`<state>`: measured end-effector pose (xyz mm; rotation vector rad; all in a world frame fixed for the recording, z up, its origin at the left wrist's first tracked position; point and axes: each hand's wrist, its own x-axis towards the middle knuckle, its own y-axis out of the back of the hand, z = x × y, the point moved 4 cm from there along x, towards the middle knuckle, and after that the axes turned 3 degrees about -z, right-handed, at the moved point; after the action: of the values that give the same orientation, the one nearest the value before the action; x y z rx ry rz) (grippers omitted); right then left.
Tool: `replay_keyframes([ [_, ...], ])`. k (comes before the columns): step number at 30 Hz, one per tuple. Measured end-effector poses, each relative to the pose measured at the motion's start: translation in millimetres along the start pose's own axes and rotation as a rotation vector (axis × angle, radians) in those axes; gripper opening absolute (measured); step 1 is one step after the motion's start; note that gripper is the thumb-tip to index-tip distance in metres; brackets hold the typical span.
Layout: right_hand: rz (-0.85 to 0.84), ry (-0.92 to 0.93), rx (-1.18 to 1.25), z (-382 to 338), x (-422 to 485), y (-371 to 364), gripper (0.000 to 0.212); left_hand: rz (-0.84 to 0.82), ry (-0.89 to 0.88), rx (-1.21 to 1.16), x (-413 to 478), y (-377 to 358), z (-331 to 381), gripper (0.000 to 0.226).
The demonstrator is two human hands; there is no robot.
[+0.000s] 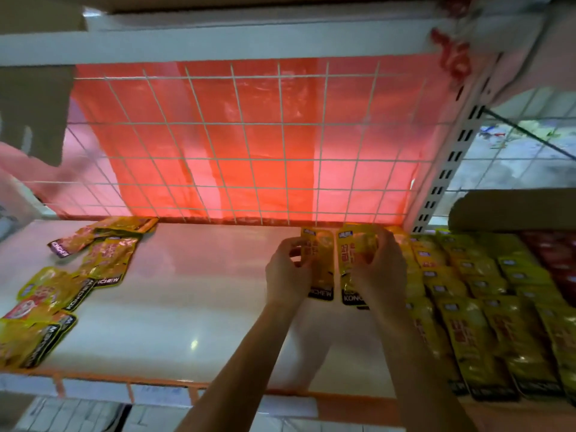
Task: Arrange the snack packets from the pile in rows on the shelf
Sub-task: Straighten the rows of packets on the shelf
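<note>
Crinkly yellow foil packets lie in a loose pile (59, 288) at the left of your glossy white shelf (187, 291). Your left hand (286, 272) pinches one flat oblong packet (322, 260) near the wire grid (249, 123); your right hand (381, 269) curls its fingers round the neighbouring packet (350, 254), beside neat rows (483, 307).

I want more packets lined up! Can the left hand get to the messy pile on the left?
Probably yes. The shelf between the left hand and the pile lies bare, so nothing blocks it. But the hand grips a packet now, so it must let go first.
</note>
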<state>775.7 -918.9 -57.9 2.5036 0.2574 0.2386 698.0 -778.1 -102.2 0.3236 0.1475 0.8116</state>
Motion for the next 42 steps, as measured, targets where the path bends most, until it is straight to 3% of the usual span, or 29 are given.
replay_keyframes([
  [11, 0.153, -0.116, 0.055, 59.6, 5.4, 59.8, 0.039, -0.147, -0.011, 0.12, -34.4, -54.1, 0.7, 0.03],
  [22, 0.059, -0.13, 0.018, 63.1, -1.8, 60.8, 0.058, -0.154, -0.18, 0.377, -39.1, -70.8, 9.8, 0.03],
  [25, 0.025, -0.11, 0.009, 61.3, -6.0, 57.8, 0.059, -0.172, -0.224, 0.362, -40.8, -71.7, 10.5, 0.027],
  [29, -0.018, -0.073, 0.064, 56.4, -11.6, 52.0, 0.061, -0.072, -0.309, 0.309, -46.4, -67.1, 17.5, 0.019],
  [34, -0.078, 0.001, 0.099, 47.3, -17.0, 40.4, 0.047, -0.265, -0.065, -0.089, -48.2, -71.0, 14.8, 0.047],
  [42, -0.041, -0.004, 0.001, 60.4, -11.3, 48.1, 0.04, -0.195, -0.027, 0.117, -48.6, -46.5, -6.3, 0.052],
])
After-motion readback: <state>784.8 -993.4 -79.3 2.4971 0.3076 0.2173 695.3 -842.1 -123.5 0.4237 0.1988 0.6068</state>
